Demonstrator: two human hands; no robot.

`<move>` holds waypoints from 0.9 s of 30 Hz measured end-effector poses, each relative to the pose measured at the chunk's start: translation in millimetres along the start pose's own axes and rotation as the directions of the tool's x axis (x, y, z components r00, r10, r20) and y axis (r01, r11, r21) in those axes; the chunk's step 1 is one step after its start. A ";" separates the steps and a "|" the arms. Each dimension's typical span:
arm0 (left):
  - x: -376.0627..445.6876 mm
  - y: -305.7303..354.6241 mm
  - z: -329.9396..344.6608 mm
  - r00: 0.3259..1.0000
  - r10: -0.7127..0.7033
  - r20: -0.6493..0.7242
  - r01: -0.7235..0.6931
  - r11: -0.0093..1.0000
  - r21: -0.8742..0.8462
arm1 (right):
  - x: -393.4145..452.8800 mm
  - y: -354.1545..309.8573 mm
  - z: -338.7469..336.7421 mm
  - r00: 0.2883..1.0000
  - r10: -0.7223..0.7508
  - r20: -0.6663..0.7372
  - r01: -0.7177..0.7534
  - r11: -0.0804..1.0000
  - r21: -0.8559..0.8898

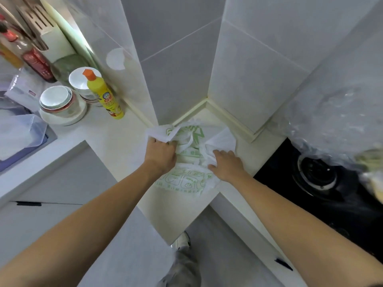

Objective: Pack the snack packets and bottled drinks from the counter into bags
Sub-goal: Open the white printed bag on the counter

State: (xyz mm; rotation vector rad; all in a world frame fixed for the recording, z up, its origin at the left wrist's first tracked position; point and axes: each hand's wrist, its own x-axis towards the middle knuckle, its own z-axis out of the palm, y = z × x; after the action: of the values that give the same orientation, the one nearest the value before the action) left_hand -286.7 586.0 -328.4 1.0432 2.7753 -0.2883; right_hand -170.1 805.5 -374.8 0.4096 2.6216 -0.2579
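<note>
A white plastic bag (186, 179) with green print lies on the cream counter (116, 141) in the corner below the tiled wall. My left hand (160, 152) is closed on the bag's upper left edge, bunching the plastic. On the right side of the bag, my right hand (227, 162) pinches the plastic by its handle. No snack packets or drink bottles show inside the bag or beside it.
A yellow bottle with an orange cap (103, 96) stands left of the bag, next to stacked bowls (60, 104). A knife block (41, 27) and sauce bottles (37, 63) stand at the far left. A black gas hob (323, 183) lies at the right, with clear plastic wrap (335, 121) above it.
</note>
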 end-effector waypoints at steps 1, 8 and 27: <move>-3.2 3.8 3.7 1.000 0.022 0.008 -0.022 1.000 0.001 | -5.1 6.4 2.3 1.000 0.001 -0.005 -0.001 1.000 -0.004; -30.1 62.3 7.7 0.971 0.236 -0.051 -0.239 0.968 -0.079 | -78.5 74.5 36.0 1.000 -0.015 -0.026 0.018 0.995 0.095; -160.3 508.1 -115.0 0.650 0.685 -0.329 -0.727 0.687 -0.006 | -508.5 387.9 105.7 0.788 0.439 -0.432 -0.267 0.876 0.402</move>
State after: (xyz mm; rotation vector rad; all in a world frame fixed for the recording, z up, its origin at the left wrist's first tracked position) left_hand 160.2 886.6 -244.3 2.1665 2.2838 0.1934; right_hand 431.8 1020.2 -266.0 1.2359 2.9316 -0.5094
